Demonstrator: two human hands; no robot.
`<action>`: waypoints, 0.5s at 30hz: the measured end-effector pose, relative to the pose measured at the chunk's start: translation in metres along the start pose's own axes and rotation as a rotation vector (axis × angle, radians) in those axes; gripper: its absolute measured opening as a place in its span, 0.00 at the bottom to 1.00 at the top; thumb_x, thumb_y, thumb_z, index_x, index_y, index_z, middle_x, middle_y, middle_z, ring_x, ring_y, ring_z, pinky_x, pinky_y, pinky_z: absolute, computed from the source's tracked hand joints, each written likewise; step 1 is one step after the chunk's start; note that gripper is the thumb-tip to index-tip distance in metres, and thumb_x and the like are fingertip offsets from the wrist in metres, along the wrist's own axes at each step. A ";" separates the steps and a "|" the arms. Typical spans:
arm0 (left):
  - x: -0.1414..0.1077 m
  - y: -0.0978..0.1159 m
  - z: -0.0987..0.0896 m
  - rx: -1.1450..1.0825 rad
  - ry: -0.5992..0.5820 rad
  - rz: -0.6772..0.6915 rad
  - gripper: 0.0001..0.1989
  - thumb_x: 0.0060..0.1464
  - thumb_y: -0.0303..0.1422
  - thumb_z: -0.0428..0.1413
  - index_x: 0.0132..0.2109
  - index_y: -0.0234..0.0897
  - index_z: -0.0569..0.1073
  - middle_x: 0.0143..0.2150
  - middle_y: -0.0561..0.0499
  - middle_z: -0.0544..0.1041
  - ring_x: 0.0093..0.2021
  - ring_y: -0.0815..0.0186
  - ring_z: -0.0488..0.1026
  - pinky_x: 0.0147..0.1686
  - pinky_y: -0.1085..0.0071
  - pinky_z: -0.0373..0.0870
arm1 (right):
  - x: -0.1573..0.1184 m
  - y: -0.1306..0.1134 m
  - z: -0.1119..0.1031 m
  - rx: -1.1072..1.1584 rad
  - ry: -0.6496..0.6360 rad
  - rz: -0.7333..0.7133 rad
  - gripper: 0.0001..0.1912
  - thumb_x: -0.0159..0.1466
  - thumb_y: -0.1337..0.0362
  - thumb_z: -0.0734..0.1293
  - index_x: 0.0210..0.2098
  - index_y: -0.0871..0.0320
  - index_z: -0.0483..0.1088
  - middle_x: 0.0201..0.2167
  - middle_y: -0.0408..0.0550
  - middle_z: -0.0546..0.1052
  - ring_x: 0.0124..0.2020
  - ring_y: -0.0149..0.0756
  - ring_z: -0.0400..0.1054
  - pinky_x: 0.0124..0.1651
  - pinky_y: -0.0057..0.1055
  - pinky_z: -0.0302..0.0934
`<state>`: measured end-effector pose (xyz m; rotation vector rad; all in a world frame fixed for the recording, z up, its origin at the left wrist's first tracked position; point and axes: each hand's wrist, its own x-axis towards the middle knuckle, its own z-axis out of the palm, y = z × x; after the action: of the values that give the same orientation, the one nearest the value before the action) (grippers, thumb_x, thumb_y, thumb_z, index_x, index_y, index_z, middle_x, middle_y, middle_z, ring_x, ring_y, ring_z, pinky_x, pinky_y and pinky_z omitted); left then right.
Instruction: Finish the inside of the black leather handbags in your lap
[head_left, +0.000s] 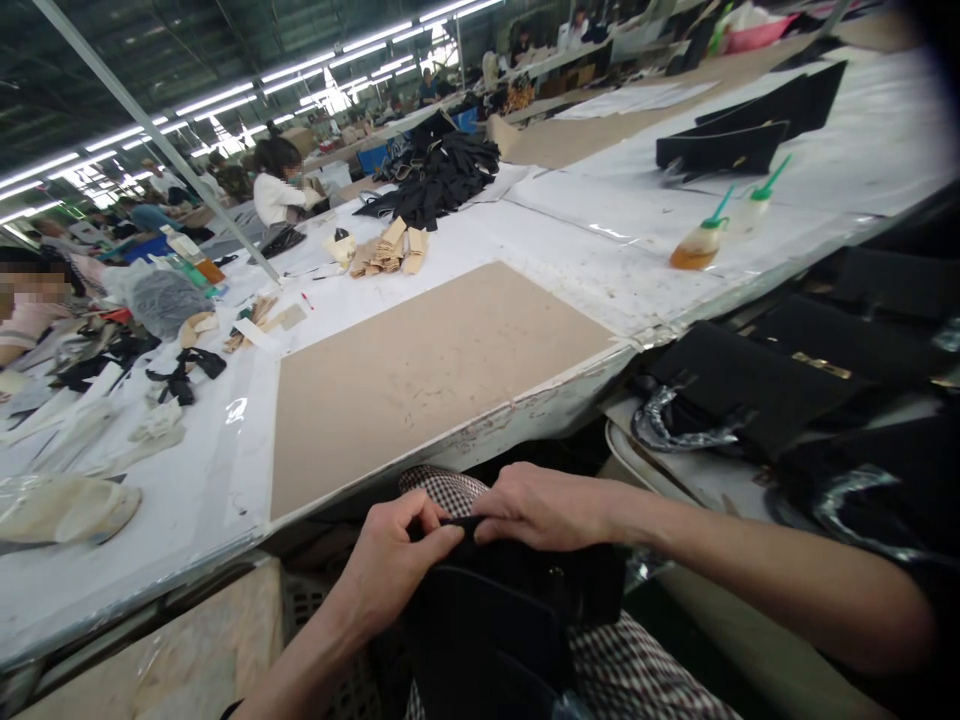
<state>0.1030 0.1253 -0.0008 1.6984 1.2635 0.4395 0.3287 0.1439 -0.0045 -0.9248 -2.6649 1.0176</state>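
Black bag (487, 620) sits just below L fingers (442, 544) & R fingers (501, 530), both pinching its top edge.

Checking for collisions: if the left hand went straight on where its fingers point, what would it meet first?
Most likely the right hand, pinching the same black bag beside the left hand, though depth is unclear.

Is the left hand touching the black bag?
Touching: the head view shows the left hand pinching the top edge of the black bag.
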 end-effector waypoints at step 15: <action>0.004 -0.020 -0.014 -0.076 -0.086 -0.213 0.16 0.45 0.36 0.66 0.30 0.37 0.65 0.30 0.54 0.75 0.29 0.68 0.67 0.29 0.74 0.61 | -0.019 -0.011 0.018 -0.004 0.012 0.255 0.13 0.68 0.60 0.62 0.32 0.58 0.74 0.24 0.45 0.72 0.28 0.33 0.64 0.29 0.28 0.46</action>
<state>0.0829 0.1361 -0.0116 1.4846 1.3308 0.2810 0.3324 0.1156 -0.0094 -1.2932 -2.5867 1.0497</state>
